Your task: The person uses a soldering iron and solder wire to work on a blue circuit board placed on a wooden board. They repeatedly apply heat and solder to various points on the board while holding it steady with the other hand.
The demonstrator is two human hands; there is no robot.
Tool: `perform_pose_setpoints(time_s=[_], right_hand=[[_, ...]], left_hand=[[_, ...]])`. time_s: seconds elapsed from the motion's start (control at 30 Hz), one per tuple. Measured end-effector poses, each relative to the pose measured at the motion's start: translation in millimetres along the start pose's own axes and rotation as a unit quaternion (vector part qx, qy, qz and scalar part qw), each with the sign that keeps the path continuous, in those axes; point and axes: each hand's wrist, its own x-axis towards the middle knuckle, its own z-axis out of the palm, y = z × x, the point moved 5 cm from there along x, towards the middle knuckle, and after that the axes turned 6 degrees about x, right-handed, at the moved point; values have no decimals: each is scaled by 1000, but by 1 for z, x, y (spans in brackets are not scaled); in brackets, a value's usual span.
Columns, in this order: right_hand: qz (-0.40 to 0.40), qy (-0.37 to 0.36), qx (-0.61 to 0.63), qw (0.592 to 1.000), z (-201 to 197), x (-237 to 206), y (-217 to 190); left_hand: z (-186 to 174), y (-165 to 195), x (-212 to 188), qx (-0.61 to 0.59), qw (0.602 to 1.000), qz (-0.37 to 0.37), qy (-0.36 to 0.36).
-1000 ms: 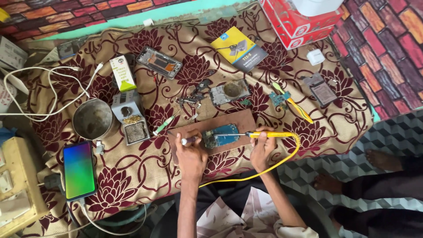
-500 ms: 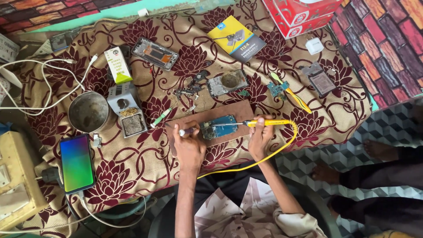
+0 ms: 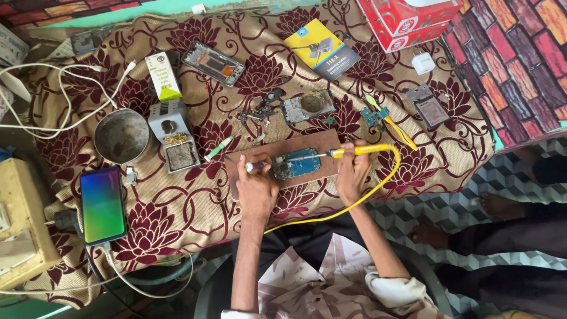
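A blue circuit board [image 3: 296,163] lies on a brown wooden board [image 3: 307,147] on the flowered cloth. My right hand [image 3: 352,173] grips a yellow soldering iron [image 3: 361,150], whose tip reaches left onto the circuit board. My left hand [image 3: 255,185] holds a thin silver-tipped tool [image 3: 255,167] pointing at the circuit board's left edge. The iron's yellow cable [image 3: 378,184] loops down past my right wrist.
A metal bowl [image 3: 121,136], a soldering stand [image 3: 173,142], a lit phone [image 3: 103,204], phone frames [image 3: 212,62], a yellow-blue booklet [image 3: 322,49], a red box [image 3: 407,18] and white cables [image 3: 53,94] lie around. Another person's bare feet [image 3: 496,207] are at the right.
The view has shifted slightly. Both hands stay on the wooden board, with the iron's tip still at the circuit board.
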Motion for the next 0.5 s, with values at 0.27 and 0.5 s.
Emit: perform_pose_setpoints(time_s=[0.27, 0.5], right_hand=[[-128, -201, -143, 961, 41, 37, -83], [-177, -315, -152, 920, 78, 44, -138]], left_hand=[[0, -2, -6, 1, 1000, -5, -2], [-7, 10, -5, 90, 995, 35, -15]])
